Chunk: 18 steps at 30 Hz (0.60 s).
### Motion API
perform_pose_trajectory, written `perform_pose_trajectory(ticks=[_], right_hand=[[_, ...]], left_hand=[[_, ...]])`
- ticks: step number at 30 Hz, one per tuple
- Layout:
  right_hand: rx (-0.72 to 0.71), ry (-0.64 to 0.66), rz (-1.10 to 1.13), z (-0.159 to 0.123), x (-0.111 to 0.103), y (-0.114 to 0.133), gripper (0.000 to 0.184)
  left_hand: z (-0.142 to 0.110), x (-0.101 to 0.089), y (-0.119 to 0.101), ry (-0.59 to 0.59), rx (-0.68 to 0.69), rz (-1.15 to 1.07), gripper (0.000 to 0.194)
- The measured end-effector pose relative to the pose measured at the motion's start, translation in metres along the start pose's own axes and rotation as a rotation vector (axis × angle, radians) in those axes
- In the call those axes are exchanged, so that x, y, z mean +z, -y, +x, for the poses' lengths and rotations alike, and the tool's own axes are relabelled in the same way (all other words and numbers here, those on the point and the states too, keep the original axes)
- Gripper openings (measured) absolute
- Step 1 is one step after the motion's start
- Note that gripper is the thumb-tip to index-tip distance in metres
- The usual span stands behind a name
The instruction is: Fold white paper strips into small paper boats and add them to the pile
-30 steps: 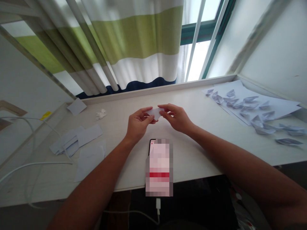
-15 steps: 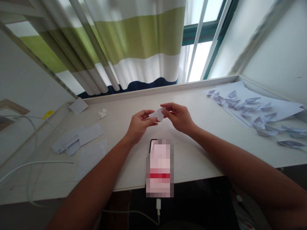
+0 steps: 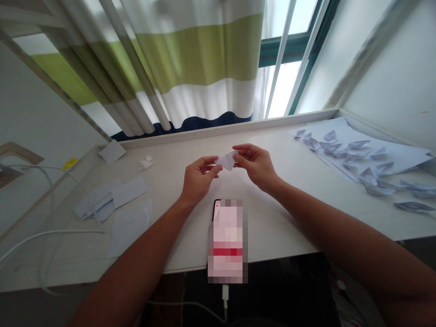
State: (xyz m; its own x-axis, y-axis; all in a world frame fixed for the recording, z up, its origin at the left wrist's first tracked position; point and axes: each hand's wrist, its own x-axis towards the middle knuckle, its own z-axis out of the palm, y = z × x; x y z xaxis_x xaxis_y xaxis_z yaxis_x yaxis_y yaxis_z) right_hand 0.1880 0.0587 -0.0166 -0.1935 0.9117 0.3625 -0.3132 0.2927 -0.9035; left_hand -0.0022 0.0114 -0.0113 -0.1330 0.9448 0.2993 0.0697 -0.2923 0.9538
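Just beyond the phone (image 3: 227, 227), the left hand (image 3: 199, 177) and right hand (image 3: 259, 167) pinch a small creased paper (image 3: 226, 161) between them, thumbs and fingers closed on opposite ends. The step in hand seems to be shaping its folds; the next move calls for light, steady fingertip pressure. Farther off, right of the phone, folded pieces (image 3: 378, 188) lie on and beside flat sheets (image 3: 413, 156).

No text, label, brand, number or sign can be read. At the lower centre of the frame, the screen of the phone (image 3: 227, 240) is blurred into blocks, and the small marks at its upper left corner are too tiny to make out.
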Motion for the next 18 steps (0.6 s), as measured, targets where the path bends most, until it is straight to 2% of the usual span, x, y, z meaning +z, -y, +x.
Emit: perform_pose_trajectory(ticks=[7, 12, 18], right_hand=[[0.027, -0.005, -0.007, -0.001, -0.001, 0.003, 0.050], [0.040, 0.015, -0.027, -0.002, -0.001, 0.002, 0.048], [0.025, 0.025, -0.058, -0.002, 0.000, 0.000, 0.041]], left_hand=[[-0.001, -0.001, -0.008, 0.052, -0.096, -0.112, 0.039], [-0.001, -0.001, -0.010, 0.071, -0.092, -0.103, 0.036], [-0.001, -0.005, -0.013, 0.165, -0.305, -0.118, 0.040]])
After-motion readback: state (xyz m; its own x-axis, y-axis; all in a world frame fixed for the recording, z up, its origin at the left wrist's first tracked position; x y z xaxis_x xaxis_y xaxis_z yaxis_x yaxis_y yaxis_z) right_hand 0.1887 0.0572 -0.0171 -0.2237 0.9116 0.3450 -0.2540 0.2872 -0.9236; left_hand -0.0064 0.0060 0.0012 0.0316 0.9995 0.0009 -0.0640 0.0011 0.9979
